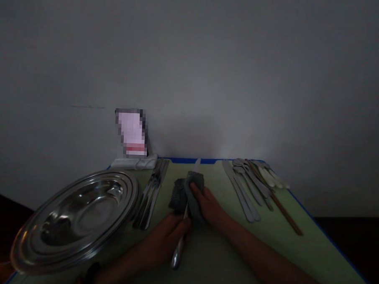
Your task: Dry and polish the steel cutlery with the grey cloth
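Centre frame: left grip (166, 237) clenched on utensil (178, 253) handle; right grip (210, 205) pinches cloth (187, 190) round its tip. Risk: slick steel slips onto bench (234, 257); hidden edge may nick fingers through cloth.

Two bare forearms reach in from the near edge and meet at centre. The left hand (165, 237) is curled in a closed grip. The right hand (209, 206), slightly farther, clutches with bent fingers.

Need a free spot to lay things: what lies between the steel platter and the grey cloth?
A bundle of steel cutlery on the green mat, between steel platter and grey cloth; head view.
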Motion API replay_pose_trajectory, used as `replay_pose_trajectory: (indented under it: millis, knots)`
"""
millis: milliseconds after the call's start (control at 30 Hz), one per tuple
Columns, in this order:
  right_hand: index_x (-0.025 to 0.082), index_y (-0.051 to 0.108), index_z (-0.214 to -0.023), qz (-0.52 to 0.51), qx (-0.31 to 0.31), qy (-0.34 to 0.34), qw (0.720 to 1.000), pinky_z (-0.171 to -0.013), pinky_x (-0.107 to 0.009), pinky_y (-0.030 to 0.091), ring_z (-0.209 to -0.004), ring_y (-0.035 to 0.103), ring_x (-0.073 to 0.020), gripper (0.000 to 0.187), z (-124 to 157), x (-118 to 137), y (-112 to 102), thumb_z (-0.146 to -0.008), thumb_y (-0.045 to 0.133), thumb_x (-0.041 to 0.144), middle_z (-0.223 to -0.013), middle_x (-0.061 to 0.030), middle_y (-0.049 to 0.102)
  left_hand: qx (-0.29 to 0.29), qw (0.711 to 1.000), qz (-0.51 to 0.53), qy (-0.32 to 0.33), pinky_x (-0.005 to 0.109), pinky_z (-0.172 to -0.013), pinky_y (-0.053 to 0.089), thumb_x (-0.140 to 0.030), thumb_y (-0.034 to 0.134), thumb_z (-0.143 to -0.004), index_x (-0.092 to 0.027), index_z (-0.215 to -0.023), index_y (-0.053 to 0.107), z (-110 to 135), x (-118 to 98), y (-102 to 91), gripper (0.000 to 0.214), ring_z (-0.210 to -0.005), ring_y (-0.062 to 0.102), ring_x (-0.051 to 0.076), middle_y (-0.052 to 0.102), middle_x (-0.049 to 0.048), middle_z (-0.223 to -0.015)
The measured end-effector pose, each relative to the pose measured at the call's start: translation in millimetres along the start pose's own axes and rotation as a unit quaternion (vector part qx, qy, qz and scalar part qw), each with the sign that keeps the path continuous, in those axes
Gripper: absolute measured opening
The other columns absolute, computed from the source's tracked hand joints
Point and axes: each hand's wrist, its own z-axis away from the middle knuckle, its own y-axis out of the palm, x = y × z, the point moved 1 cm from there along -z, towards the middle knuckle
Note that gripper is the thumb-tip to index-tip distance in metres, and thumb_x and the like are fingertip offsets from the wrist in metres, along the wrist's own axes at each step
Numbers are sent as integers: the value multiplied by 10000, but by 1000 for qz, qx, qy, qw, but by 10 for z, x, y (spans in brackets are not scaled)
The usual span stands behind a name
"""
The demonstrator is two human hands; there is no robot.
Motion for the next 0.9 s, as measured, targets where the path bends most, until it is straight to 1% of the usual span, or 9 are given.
replay_pose_trajectory:
  millis: [100, 200, 267, 333, 467, 567, 633, 733, 900]
  knots:
    - [184, 678, -821, -67, -14, 46, 997, -812, -312, 432, -885, 610, -209, 389, -52, -32, -37, -668, 629, 539, -805, -18, 697, 18, 999, -38, 21, 236, -590, 369, -393, 302, -870, -197, -598, 450, 5, -42, 19, 367, -603, 460, 140, 452, -25, -594]
    - [169, 667, -819, -169, -41, 89, 981, -764, -303, 458, -838, 631, -203, 382, -126, -61, -92, -664, 642, 518, -780, -35, 699, 79, 987, -118, 74, 229, -544, 335, -350, 337, -872, -191, -552, 452, 67, -81, 41, 375, -517, 417, 118, 405, -38, -526]
    - [169, 663, -821, -221, -59, 99, 968, -745, -296, 468, -812, 640, -195, 364, -172, -75, -122, -672, 640, 500, -769, -41, 700, 106, 973, -162, 125, 231, -556, 336, -336, 407, -846, -191, -553, 478, 118, -94, 52, 334, -512, 406, 117, 422, -33, -526]
    - [172, 662, -829, -250, -66, 95, 961, -730, -289, 474, -791, 644, -186, 357, -202, -82, -138, -681, 632, 496, -763, -39, 700, 102, 967, -173, 159, 232, -590, 351, -336, 455, -825, -194, -583, 508, 156, -96, 56, 285, -546, 423, 126, 462, -21, -558]
    - [160, 669, -834, -195, -47, 88, 976, -697, -285, 472, -737, 642, -183, 406, -183, -69, -128, -675, 627, 531, -714, -29, 693, 77, 981, -134, 116, 233, -629, 372, -388, 380, -875, -192, -621, 510, 155, -78, 52, 346, -591, 444, 134, 487, -13, -607]
    - [143, 682, -801, -86, 18, 65, 994, -666, -279, 460, -698, 630, -184, 397, -125, -40, -99, -641, 670, 506, -683, -23, 689, 60, 994, -81, 50, 233, -631, 379, -425, 304, -900, -190, -657, 488, 104, -78, 32, 385, -626, 454, 137, 487, -17, -650]
    - [141, 685, -775, -55, 47, 45, 996, -657, -274, 456, -679, 625, -179, 372, -94, -20, -83, -631, 685, 484, -688, -19, 691, 55, 997, -47, 28, 236, -647, 384, -428, 284, -903, -190, -688, 478, 77, -94, 6, 376, -673, 471, 144, 497, -12, -689]
    - [148, 680, -755, -94, 17, 62, 994, -645, -275, 463, -645, 627, -171, 358, -75, 2, -73, -640, 672, 487, -679, -19, 690, 77, 995, -29, 58, 236, -659, 389, -408, 342, -880, -189, -743, 483, 83, -139, -37, 294, -702, 479, 148, 508, -10, -726]
    - [159, 668, -765, -163, -27, 99, 981, -620, -287, 482, -644, 638, -181, 344, -82, 11, -66, -616, 692, 467, -677, -26, 689, 131, 983, -87, 97, 203, -541, 356, -351, 567, -739, -200, -800, 505, 161, -199, -62, 174, -599, 447, 118, 495, -37, -690]
